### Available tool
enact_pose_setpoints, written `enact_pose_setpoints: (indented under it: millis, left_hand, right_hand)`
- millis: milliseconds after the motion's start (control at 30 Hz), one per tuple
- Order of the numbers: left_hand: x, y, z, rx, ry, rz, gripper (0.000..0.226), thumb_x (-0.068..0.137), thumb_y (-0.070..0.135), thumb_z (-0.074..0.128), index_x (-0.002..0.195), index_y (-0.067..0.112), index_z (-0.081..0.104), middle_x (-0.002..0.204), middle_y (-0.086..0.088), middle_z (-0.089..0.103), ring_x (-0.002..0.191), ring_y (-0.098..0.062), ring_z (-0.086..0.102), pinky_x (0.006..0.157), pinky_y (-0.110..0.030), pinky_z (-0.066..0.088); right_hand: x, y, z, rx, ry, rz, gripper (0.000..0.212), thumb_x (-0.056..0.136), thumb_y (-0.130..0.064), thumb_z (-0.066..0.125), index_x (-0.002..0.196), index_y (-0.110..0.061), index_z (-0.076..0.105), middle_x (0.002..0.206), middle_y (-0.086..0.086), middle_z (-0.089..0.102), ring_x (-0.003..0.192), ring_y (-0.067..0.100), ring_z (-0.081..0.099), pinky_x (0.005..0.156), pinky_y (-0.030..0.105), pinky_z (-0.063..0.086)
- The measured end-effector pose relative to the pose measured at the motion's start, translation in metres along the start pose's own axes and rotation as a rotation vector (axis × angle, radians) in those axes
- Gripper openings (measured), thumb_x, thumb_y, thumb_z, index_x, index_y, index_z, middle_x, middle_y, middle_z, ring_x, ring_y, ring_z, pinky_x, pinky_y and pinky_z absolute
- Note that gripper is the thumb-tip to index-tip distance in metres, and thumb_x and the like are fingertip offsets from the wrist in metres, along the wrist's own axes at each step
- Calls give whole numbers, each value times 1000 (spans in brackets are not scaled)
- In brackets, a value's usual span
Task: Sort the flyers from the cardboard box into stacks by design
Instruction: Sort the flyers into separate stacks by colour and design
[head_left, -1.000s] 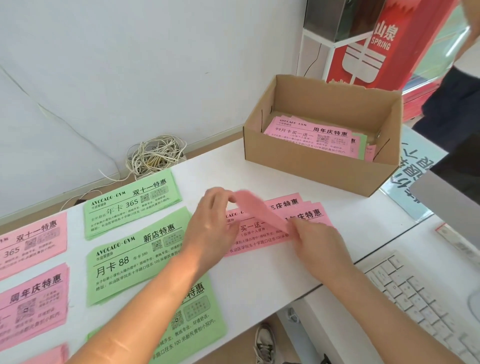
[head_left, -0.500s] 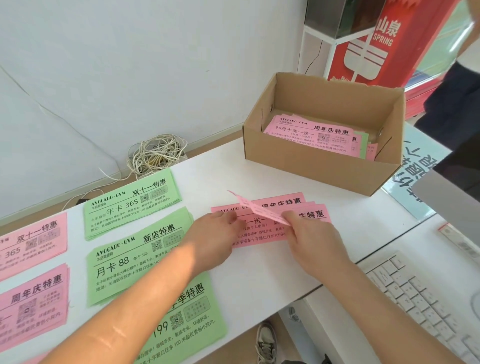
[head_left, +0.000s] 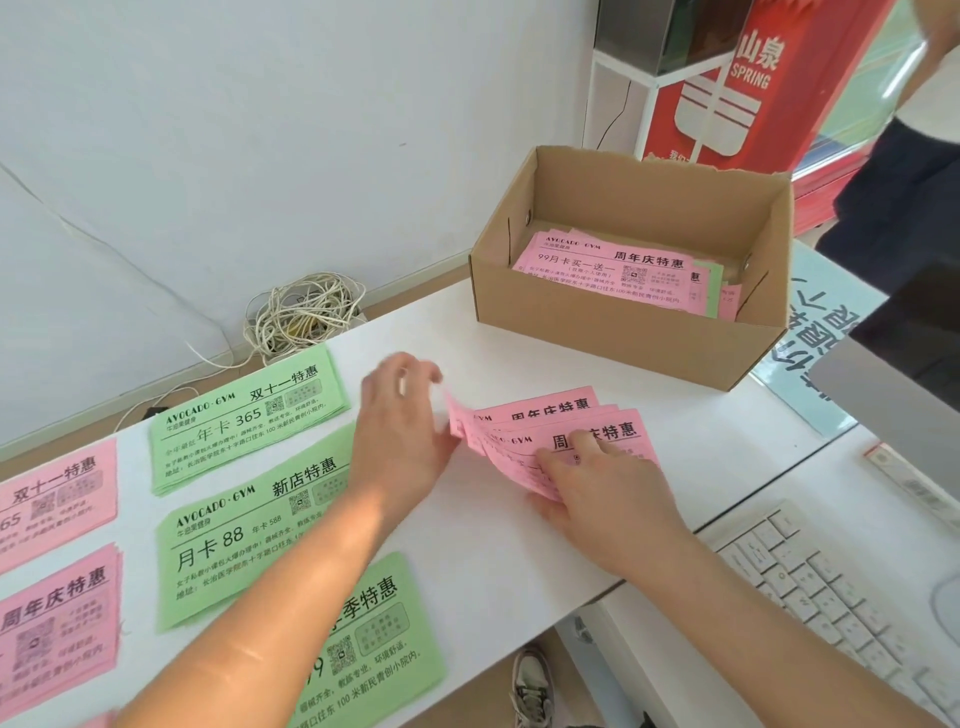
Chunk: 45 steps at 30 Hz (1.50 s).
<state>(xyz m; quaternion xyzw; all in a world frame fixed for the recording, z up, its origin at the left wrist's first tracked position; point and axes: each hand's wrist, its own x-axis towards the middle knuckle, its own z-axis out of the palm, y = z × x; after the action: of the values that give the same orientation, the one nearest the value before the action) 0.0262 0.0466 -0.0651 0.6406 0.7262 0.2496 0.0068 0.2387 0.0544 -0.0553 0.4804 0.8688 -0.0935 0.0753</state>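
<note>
Your white table (head_left: 519, 551) carries everything. The open brown cardboard box (head_left: 597, 332) stands on it, and inside lies a loose pile of pink and green paper flyers (head_left: 613, 275), a pink one on top. Well to the left of the box and nearer you, three stacks of green flyers (head_left: 244, 530) lie face up. Farther left of the box again are two stacks of pink flyers (head_left: 52, 499), cut off by the frame edge.

Your left hand (head_left: 400, 436) is in front of the box and a little to its left. It touches the lifted left edge of a fan of pink flyers (head_left: 519, 452), but it is blurred, so you cannot tell whether it grips. Your right hand (head_left: 602, 493) is directly in front of the box. Its fingers (head_left: 582, 444) pinch that fan, which rests on the table.
</note>
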Motion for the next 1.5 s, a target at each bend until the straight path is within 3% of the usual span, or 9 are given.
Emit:
enact_pose_setpoints:
  millis: [167,400,567,667,800,1000,1133,1333,1500]
  left_hand:
    - [22,20,-19,-767,-330,-722,50,90,49,53,131,28,34,127,-8,56,105,-23,59,97,-42,45]
    - [-6,43,-12,-393,-385,-439,65,78,1,58,125,40,36,64,-2,59,53,-18,55,55,-35,51]
    - [-17,49,-31,-600,-232,-268,38,85,0,61,97,33,46,74,15,72,70,-3,64,65,-15,47]
    - [-20,49,-34,-822,-126,-337,36,81,-5,66,88,28,52,75,-4,74,78,-20,69,75,-26,53]
    - [-16,40,-24,-916,-109,-491,29,77,-11,68,79,15,56,78,4,73,76,-8,68,67,-16,49]
    - [-17,31,-15,-771,-124,-560,26,75,-6,70,74,17,59,70,3,68,62,-5,59,61,-15,44]
    - [-11,35,-18,-796,-76,-577,29,74,-6,73,78,18,56,67,9,65,61,-7,59,59,-17,48]
    - [-11,28,-54,-903,74,-578,31,81,-10,64,89,19,57,74,1,74,72,-18,71,66,-32,57]
    - [-29,-1,-107,-973,135,-601,34,88,-9,55,101,23,56,80,-4,74,77,-20,71,67,-32,56]
  right_hand:
    - [0,2,-3,2,-87,21,84,71,-88,29,136,-35,37,128,0,39,116,24,40,81,37,49]
    - [4,20,-10,316,1,113,59,89,-53,49,142,-37,30,140,-5,40,125,21,39,93,38,45]
    - [4,55,-19,783,212,332,98,83,-18,72,147,-46,3,138,-2,45,118,19,51,88,36,50]
    - [3,55,-25,932,360,237,76,88,-7,63,144,-45,28,99,-11,65,93,5,62,75,20,50]
    - [3,39,-24,865,506,119,61,91,-12,60,139,-42,38,94,-10,65,90,14,66,84,34,56]
    - [-4,41,-17,733,417,26,91,86,-15,68,142,-55,8,109,-11,64,93,11,61,82,30,51]
    - [0,44,-13,552,446,34,58,88,-10,63,138,-33,46,110,-5,67,91,20,62,78,31,48]
    - [5,37,-49,1106,403,124,34,83,-12,72,97,-42,63,87,-17,70,81,2,65,70,22,53]
    - [14,-6,-88,1234,119,-42,49,85,-3,68,116,-38,54,92,-3,71,73,6,68,61,13,51]
